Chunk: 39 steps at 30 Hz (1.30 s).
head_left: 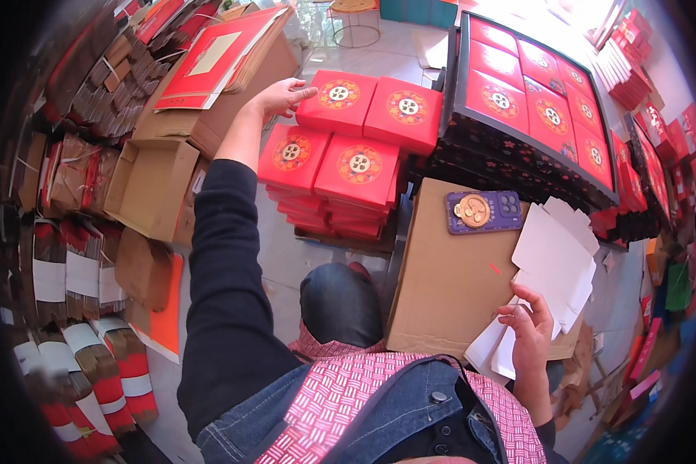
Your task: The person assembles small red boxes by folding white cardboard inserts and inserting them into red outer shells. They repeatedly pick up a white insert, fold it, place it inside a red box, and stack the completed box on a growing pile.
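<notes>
As I watched remotely, the left hand [281,98] was open at the rear-left red gift box [337,102] atop the stack [336,213]; I judged this likely a pick-up, next needing a side grip. Over white card sheets [553,247], the right hand [530,331] curled, its grip unclear.

A brown cardboard surface [429,286] carries one purple phone [495,214] and white paper pieces [549,247]; the pale tiled floor [278,267] bears a round stool [354,6]; a black tray [510,165] holds red boxes [501,102].
</notes>
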Available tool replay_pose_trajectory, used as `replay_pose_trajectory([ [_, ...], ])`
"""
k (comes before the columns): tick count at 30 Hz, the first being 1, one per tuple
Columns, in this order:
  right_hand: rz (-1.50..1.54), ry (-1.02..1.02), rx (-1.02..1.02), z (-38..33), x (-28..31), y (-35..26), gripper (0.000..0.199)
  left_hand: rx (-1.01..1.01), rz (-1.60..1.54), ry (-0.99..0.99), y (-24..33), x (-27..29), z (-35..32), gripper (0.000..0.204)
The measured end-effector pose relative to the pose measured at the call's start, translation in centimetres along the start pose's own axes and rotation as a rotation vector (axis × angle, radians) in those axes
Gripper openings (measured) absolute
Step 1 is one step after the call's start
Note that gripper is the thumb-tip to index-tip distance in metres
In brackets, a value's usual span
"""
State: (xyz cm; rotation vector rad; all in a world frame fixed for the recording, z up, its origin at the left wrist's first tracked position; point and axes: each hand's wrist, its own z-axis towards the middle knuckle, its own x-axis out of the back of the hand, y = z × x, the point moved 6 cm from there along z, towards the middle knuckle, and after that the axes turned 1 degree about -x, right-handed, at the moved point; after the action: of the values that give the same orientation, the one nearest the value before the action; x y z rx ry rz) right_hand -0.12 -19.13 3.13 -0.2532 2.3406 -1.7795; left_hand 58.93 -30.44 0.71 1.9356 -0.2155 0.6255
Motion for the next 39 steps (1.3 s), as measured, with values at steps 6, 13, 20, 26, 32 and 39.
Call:
replay_pose_trajectory([
  [6,-0.006,-0.024,-0.042,-0.1,-0.6,0.9,0.027,0.108,-0.066,0.044,-0.9,-1.1,-0.6,0.098],
  [13,-0.034,-0.022,-0.064,-0.4,-1.4,0.8,0.024,0.020,-0.124,0.045,2.7,-1.1,-2.3,0.073],
  [20,-0.064,-0.070,-0.096,-0.9,-2.5,1.3,0.023,0.038,-0.270,0.105,3.2,0.1,-2.8,0.058],
  [26,-0.107,-0.174,-0.043,-0.4,-4.7,-0.4,0.022,-0.024,-0.516,0.229,4.5,1.3,-5.6,0.023],
  [32,0.090,-0.513,-0.138,2.8,-11.0,-3.8,0.048,-0.363,-0.787,0.193,9.1,-0.2,-12.4,0.033],
  [39,0.865,-0.833,-0.257,7.2,-13.2,-7.2,0.093,-1.229,-0.119,0.246,16.1,-11.4,-27.0,0.036],
])
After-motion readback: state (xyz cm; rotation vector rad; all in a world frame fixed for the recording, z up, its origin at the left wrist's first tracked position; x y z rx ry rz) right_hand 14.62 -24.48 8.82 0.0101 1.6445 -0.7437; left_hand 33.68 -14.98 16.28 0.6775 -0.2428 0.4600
